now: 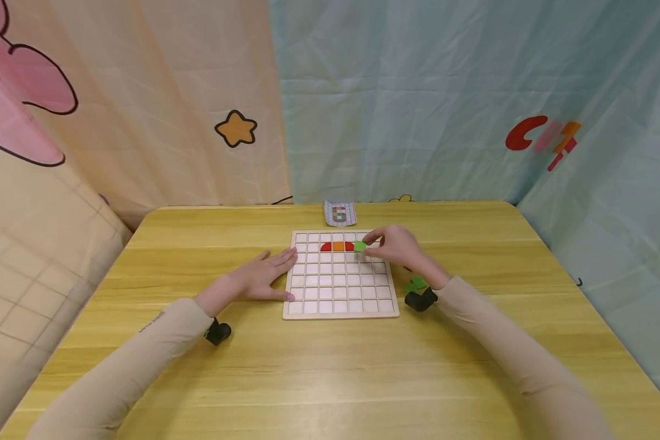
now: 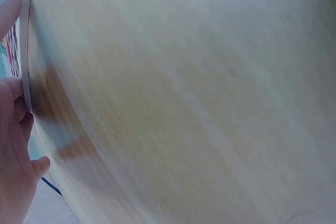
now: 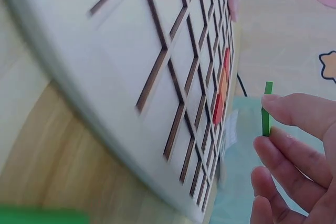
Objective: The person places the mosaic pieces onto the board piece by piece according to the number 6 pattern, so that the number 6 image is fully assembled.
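A white grid board (image 1: pixel 341 308) with a pale wooden frame lies on the table. In its second row from the back sit an orange square tile (image 1: pixel 338 246) and two red rounded tiles, one on either side of it. My right hand (image 1: pixel 397 245) pinches a thin green square tile (image 3: pixel 266 109) between thumb and fingers, above the board's surface beside the right-hand red tile. The left hand (image 1: pixel 261 278) rests with spread fingers at the board's left edge, its fingertips touching the frame.
Several loose green tiles (image 1: pixel 417 284) lie on the table right of the board, near the right wrist. Behind the board sits a small printed pattern card (image 1: pixel 341 214). Curtains stand behind the wooden table (image 1: pixel 308 379).
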Tool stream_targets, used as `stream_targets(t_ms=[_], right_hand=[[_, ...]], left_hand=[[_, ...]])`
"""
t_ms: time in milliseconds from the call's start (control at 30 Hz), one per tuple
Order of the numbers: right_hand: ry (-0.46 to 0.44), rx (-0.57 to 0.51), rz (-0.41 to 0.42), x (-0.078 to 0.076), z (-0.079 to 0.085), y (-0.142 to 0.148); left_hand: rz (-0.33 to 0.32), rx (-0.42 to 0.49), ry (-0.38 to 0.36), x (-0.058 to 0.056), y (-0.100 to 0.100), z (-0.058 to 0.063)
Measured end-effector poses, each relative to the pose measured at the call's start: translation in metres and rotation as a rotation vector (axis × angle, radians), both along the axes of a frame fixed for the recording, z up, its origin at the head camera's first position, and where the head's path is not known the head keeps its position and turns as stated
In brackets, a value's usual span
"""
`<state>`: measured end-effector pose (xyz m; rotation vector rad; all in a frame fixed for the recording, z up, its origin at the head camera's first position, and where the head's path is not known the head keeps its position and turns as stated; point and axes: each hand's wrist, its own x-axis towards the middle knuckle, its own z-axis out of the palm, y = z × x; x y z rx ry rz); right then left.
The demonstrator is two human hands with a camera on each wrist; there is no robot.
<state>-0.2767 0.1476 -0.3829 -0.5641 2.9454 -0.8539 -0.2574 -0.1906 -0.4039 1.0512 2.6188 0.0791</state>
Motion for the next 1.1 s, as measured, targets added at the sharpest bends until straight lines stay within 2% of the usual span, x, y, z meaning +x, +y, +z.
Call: stream_targets(t_ms=[267, 733, 1100], right_hand=[[0.008, 0.0, 0.045, -0.007, -0.003, -0.023], [-0.087, 0.006, 0.05, -0.018, -0.007, -0.057], [-0.095, 0.044, 0.035, -0.018, -0.014, -0.069]], left_hand=[[0.001, -0.004, -0.006, 0.002, 0.001, 0.001], [0.005, -0.01, -0.006, 0.002, 0.002, 0.001], [0.007, -0.01, -0.006, 0.002, 0.001, 0.001]])
